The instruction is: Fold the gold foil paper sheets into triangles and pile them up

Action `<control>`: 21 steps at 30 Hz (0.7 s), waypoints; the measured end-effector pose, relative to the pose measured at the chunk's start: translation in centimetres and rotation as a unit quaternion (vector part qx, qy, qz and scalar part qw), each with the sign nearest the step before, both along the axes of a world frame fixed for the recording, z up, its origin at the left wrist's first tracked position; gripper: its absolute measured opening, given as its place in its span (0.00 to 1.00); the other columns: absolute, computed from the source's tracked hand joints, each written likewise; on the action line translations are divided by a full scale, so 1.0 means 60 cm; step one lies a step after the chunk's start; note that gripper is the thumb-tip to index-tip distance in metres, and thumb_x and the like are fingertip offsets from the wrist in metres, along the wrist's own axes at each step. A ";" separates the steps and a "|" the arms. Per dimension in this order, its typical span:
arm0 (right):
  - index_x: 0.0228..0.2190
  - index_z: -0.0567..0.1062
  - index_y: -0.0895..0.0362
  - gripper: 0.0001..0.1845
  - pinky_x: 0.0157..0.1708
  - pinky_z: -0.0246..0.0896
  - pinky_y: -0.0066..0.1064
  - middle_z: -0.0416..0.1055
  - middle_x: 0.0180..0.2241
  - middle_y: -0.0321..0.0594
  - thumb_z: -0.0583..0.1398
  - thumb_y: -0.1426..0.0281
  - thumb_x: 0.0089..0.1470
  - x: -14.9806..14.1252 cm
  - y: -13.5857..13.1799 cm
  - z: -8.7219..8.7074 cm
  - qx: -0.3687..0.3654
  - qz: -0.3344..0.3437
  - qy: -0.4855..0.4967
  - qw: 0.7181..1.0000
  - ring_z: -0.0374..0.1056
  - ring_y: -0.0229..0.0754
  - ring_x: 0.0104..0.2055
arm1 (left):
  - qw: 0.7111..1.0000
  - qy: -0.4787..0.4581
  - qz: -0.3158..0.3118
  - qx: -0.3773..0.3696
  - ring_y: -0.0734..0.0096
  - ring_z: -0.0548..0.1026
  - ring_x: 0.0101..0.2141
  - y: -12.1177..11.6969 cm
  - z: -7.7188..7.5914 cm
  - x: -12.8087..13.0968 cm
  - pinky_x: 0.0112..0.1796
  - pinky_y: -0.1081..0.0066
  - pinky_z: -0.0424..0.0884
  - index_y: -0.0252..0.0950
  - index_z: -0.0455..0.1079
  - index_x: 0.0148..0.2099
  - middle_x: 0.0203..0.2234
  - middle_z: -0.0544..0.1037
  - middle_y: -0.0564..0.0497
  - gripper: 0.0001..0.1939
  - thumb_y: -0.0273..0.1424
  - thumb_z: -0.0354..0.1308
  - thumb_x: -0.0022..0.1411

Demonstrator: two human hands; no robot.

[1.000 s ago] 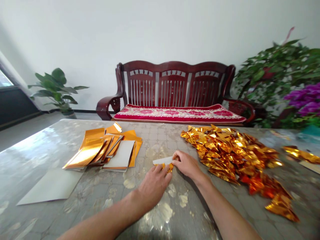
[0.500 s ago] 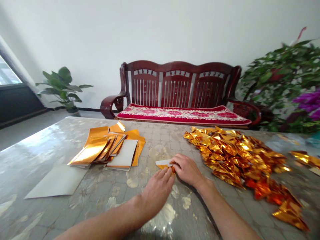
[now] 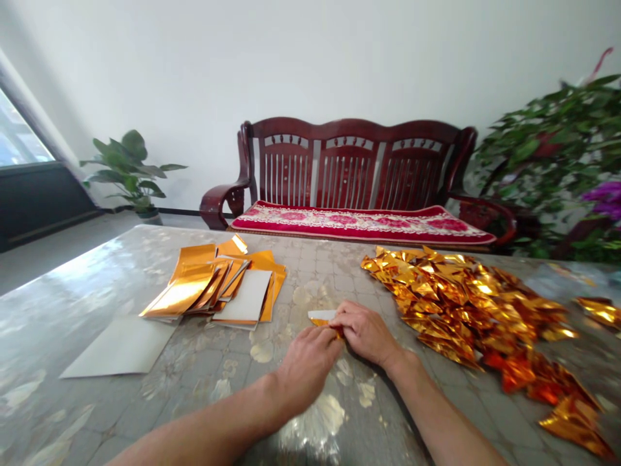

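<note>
A partly folded sheet of gold foil paper lies on the table at the centre, its pale backing showing along the far edge. My left hand covers its near side, fingers closed together on the paper. From the right, my right hand grips the same sheet with bent fingers, close against the left fingertips. Most of the paper is hidden under both hands. To the left is a loose stack of gold foil sheets, some with the pale side up. A heap of folded gold foil pieces spreads out to the right.
A single pale sheet lies left on the patterned table. Clear plastic rests at the far right. Behind the table stand a dark wooden bench with a red cover, a potted plant and a leafy plant.
The view has shifted slightly, so everything sits a little further right. Both hands remain on the foil paper, and the left fingers are more curled against the right hand.
</note>
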State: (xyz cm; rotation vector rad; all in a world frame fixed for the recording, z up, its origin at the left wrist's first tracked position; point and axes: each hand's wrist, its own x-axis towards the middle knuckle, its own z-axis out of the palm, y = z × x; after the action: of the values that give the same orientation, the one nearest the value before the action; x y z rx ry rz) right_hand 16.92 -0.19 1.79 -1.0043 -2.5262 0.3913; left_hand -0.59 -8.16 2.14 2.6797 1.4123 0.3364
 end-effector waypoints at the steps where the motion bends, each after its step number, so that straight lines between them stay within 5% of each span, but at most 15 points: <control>1: 0.36 0.81 0.49 0.20 0.39 0.58 0.27 0.72 0.34 0.37 0.54 0.80 0.54 0.001 -0.001 0.001 -0.001 -0.002 -0.002 1.000 0.67 0.39 0.39 | 1.000 -0.009 0.001 0.000 0.63 0.70 0.50 0.003 -0.001 -0.004 0.52 0.65 0.67 0.39 0.66 0.54 0.48 0.73 0.48 0.18 0.21 0.50 0.64; 16: 0.45 0.77 0.50 0.16 0.43 0.60 0.29 0.73 0.43 0.38 0.58 0.73 0.55 0.005 0.009 -0.004 -0.035 -0.091 0.018 0.995 0.69 0.41 0.44 | 0.985 -0.035 0.166 -0.016 0.66 0.74 0.40 0.066 0.010 -0.029 0.42 0.68 0.65 0.41 0.74 0.38 0.35 0.78 0.51 0.08 0.35 0.54 0.67; 21: 0.50 0.74 0.51 0.23 0.51 0.55 0.36 0.71 0.48 0.40 0.62 0.71 0.50 0.013 0.017 0.004 0.002 -0.121 -0.014 0.993 0.63 0.46 0.51 | 0.979 -0.061 0.193 -0.036 0.64 0.74 0.44 0.084 0.011 -0.033 0.44 0.68 0.66 0.41 0.73 0.45 0.40 0.77 0.51 0.10 0.36 0.61 0.61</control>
State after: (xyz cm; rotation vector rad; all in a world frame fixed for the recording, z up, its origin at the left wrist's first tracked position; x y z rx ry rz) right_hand 17.67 0.82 2.05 -1.3036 -2.3890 0.3014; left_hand -2.57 -3.14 2.81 2.2716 1.8610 0.4593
